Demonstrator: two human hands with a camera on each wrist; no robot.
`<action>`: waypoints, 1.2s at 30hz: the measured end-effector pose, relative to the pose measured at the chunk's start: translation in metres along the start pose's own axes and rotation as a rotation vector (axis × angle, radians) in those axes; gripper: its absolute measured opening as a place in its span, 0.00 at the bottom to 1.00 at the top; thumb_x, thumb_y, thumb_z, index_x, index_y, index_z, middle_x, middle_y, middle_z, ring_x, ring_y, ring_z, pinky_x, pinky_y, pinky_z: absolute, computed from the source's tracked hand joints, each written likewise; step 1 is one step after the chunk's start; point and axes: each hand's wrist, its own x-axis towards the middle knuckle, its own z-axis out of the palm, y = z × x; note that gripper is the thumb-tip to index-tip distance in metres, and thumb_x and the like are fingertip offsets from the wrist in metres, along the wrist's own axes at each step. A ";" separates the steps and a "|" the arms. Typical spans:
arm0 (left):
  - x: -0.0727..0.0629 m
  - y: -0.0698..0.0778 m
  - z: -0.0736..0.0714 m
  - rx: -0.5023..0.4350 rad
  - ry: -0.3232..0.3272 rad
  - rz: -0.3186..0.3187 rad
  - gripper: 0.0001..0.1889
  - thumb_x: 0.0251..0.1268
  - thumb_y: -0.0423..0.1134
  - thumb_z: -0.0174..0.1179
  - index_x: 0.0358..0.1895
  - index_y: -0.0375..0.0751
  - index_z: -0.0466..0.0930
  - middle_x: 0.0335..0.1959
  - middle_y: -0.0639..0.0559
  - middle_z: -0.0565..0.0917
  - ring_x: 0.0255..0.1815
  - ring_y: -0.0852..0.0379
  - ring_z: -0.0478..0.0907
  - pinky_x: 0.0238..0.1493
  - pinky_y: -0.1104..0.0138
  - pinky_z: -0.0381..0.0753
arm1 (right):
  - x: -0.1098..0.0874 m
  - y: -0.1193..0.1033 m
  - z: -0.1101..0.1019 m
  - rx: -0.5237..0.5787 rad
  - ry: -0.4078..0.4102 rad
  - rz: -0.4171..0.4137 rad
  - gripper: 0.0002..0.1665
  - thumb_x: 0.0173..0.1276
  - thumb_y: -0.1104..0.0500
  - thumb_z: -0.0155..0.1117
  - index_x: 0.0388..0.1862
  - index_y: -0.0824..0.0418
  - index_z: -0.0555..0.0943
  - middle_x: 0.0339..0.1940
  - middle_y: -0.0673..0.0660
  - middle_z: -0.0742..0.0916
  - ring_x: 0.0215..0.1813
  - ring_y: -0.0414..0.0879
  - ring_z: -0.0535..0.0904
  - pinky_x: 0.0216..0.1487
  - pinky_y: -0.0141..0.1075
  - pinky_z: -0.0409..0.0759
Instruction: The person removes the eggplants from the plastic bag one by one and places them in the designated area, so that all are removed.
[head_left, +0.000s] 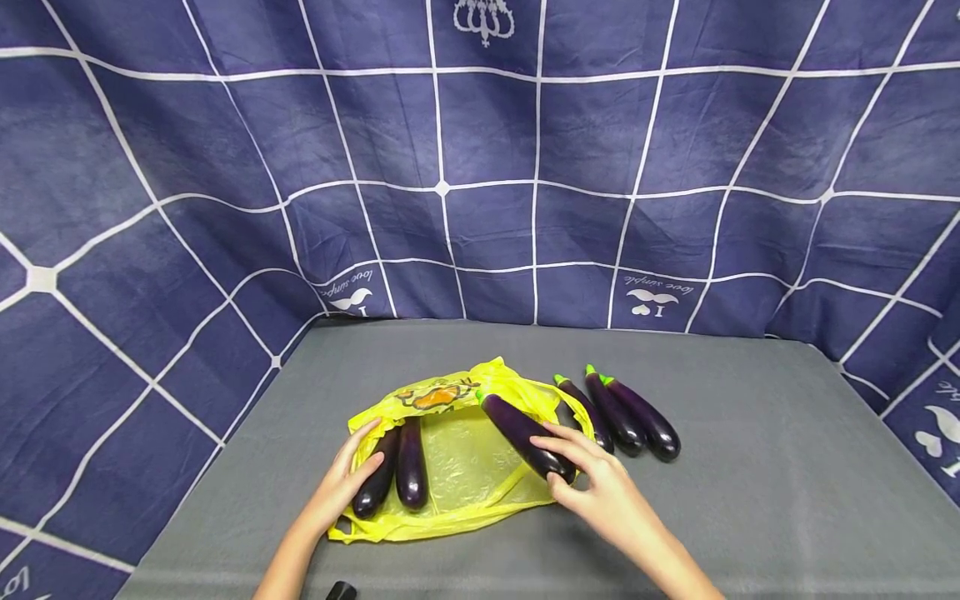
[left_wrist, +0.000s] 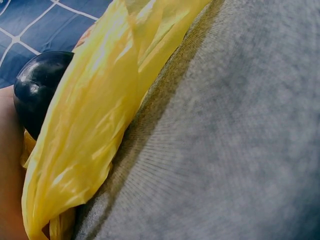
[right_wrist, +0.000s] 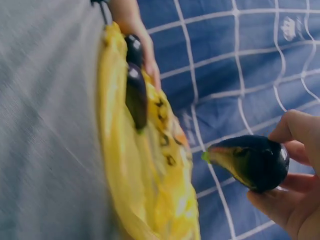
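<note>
A yellow plastic bag (head_left: pixel 465 467) lies on its side with its mouth spread toward me. Two dark purple eggplants rest inside its left part, one eggplant (head_left: pixel 411 467) beside the other. My left hand (head_left: pixel 341 487) grips the bag's left rim, its thumb against the outer eggplant (head_left: pixel 377 475); the bag hides most of that hand in the left wrist view. Held between the thumb and fingers of my right hand (head_left: pixel 600 483) is another eggplant (head_left: pixel 525 433), gripped by its thick end. Its green stem (head_left: pixel 482 395) points toward the bag's back rim.
Three more eggplants (head_left: pixel 652 421) lie on the grey tabletop (head_left: pixel 750 500), just right of the bag. A dark patch shows within the bag's right rim; I cannot tell whose it is. A small black object (head_left: pixel 342 591) sits at the front edge. Blue checked cloth (head_left: pixel 585 167) hangs behind.
</note>
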 end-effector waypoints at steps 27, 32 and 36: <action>0.001 0.000 0.000 -0.009 -0.002 0.013 0.27 0.66 0.44 0.51 0.68 0.51 0.56 0.70 0.44 0.56 0.71 0.44 0.46 0.64 0.39 0.46 | 0.012 0.109 -0.065 0.141 0.041 0.212 0.22 0.61 0.68 0.56 0.55 0.57 0.76 0.59 0.60 0.76 0.53 0.17 0.65 0.47 0.10 0.67; 0.000 0.000 0.000 -0.014 -0.008 0.005 0.27 0.66 0.44 0.51 0.68 0.51 0.56 0.70 0.43 0.55 0.71 0.43 0.46 0.64 0.38 0.46 | 0.003 0.136 -0.069 0.154 0.068 0.232 0.21 0.62 0.68 0.54 0.55 0.60 0.75 0.58 0.45 0.76 0.53 0.16 0.65 0.47 0.10 0.66; 0.000 0.000 0.000 -0.019 -0.011 0.005 0.27 0.66 0.44 0.51 0.68 0.51 0.56 0.70 0.44 0.55 0.71 0.43 0.45 0.64 0.38 0.46 | -0.004 0.152 -0.072 0.167 0.080 0.259 0.21 0.62 0.68 0.54 0.55 0.63 0.74 0.53 0.28 0.72 0.52 0.16 0.64 0.47 0.10 0.64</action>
